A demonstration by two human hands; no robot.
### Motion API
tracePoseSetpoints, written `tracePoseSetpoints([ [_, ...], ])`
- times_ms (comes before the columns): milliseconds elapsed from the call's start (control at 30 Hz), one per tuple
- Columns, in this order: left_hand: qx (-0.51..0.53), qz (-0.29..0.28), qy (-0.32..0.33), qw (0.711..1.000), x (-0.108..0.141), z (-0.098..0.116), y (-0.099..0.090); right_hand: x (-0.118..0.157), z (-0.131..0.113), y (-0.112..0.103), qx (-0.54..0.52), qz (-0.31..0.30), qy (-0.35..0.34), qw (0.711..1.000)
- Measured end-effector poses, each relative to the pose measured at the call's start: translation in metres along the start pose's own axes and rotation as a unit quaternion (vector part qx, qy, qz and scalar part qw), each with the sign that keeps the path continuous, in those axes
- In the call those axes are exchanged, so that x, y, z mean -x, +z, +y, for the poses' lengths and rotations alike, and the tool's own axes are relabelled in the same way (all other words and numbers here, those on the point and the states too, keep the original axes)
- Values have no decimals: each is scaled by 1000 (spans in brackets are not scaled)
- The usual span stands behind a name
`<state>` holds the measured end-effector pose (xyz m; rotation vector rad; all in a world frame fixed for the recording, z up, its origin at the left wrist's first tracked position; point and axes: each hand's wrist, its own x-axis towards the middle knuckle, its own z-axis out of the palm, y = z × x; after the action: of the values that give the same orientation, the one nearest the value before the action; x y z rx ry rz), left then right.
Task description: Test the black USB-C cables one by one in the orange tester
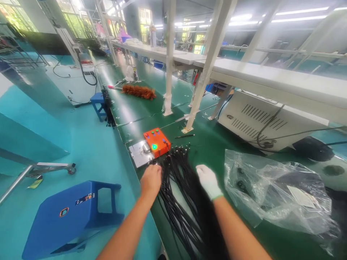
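Long black cables (179, 213) lie in a thick bundle along the green bench, their small tips fanned out at the far end. My bare left hand (151, 179) is closed at the bundle's left side, by the near edge of a metal plate (137, 153); whatever its fingers grip is hidden. That plate, with a round silver part (146, 147) on it, adjoins an orange box (159, 141) with small buttons and a lit green spot. On the bundle's right side, my right hand (208, 180), in a white glove, has its fingers curled closed. What they hold, if anything, is hidden.
A clear plastic bag (279, 187) with dark pieces lies at right, before a beige vented machine (252, 119). White posts (199, 79) rise from the bench (141, 112). An orange-brown duster (138, 91) lies farther back. A blue stool (70, 213) stands on the floor at left.
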<state>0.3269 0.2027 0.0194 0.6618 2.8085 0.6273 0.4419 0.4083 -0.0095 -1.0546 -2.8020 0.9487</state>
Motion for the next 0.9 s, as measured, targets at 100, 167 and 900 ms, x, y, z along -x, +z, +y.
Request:
tracePoseSetpoints([
  [100,-3,-65,141,988,-9,35,24,-6,33,-11,-4,-75,20,997],
  [167,-9,-102,195,975,-13,50,42,-7,46,-9,-6,-103,19,994],
  [900,-7,-174,-81,981,-64,41,30,4,-46,39,117,-29,-62,991],
])
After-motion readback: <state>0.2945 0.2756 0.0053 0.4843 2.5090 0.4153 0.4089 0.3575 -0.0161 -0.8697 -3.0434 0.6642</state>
